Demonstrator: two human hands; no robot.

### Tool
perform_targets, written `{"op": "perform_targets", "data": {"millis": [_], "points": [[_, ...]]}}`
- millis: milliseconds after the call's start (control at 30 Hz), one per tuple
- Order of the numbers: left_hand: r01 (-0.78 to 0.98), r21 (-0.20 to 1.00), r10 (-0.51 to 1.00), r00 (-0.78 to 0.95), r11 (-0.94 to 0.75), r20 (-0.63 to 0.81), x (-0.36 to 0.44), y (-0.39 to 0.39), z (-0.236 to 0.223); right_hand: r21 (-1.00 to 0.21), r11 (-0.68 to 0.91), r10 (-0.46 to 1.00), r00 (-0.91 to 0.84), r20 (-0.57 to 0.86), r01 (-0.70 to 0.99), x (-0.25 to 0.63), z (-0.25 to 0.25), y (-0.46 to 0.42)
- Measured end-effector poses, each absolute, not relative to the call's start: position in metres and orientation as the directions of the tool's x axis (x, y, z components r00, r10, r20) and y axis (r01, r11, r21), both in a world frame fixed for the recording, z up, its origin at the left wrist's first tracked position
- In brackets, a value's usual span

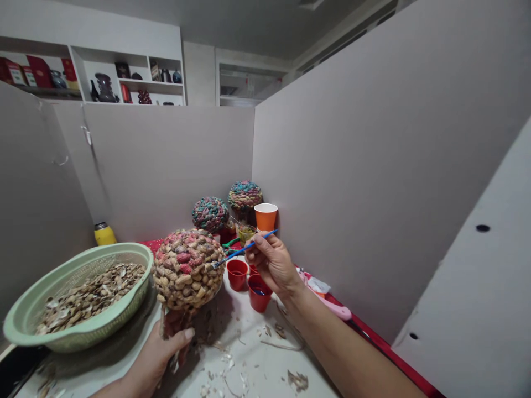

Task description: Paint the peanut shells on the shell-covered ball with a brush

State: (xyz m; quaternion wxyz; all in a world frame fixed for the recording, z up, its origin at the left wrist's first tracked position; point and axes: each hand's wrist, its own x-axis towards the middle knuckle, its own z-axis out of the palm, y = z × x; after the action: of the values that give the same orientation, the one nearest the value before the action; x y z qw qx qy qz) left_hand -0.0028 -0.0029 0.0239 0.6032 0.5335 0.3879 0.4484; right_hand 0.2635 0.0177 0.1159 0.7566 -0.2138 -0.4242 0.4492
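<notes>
Since everything's crammed onto one white table [249, 381], left to right it goes: a green basket [87, 337] heaped with loose shells [91, 298], with a yellow bottle [105, 236] behind it. Next up, my left hand [157, 348], wrapped around the stem under a peanut-covered ball [188, 271], which sits just right of the basket, mostly tan with pinkish-red patches up top. Behind that are two more balls, one teal and purple [210, 214], the other [245, 195] farther back with some blue. Then a red cup [237, 275], and a blue brush [251, 245] pinched in my right hand [271, 262], thumb and fingers together on the handle. Its tip is at the ball's right side; can't tell if the bristles touch. Another red cup [260, 293] with dark liquid sits below that hand, an orange cup [265, 216] behind it.
</notes>
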Motion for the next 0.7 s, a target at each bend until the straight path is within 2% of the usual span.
{"op": "perform_targets", "data": {"millis": [100, 267, 467, 700], "points": [[-0.062, 0.998, 0.946, 0.319, -0.033, 0.051, -0.004, 0.001, 0.017, -0.708, 0.524, 0.851, 0.248, 0.464, -0.473, 0.266, 0.118, 0.017], [-0.065, 0.998, 0.938, 0.345, -0.001, 0.023, -0.002, 0.002, 0.017, -0.698, 0.595, 0.804, 0.307, 0.510, -0.399, 0.278, 0.128, 0.014], [-0.026, 1.000, 0.934, 0.356, -0.008, 0.017, -0.005, 0.003, 0.016, -0.713, 0.676, 0.720, 0.372, 0.585, -0.186, 0.302, 0.141, 0.005], [-0.016, 1.000, 0.917, 0.399, 0.022, -0.014, -0.006, 0.003, 0.018, -0.822, 0.552, 0.798, 0.194, 0.570, 0.141, 0.331, 0.140, -0.009]]}}
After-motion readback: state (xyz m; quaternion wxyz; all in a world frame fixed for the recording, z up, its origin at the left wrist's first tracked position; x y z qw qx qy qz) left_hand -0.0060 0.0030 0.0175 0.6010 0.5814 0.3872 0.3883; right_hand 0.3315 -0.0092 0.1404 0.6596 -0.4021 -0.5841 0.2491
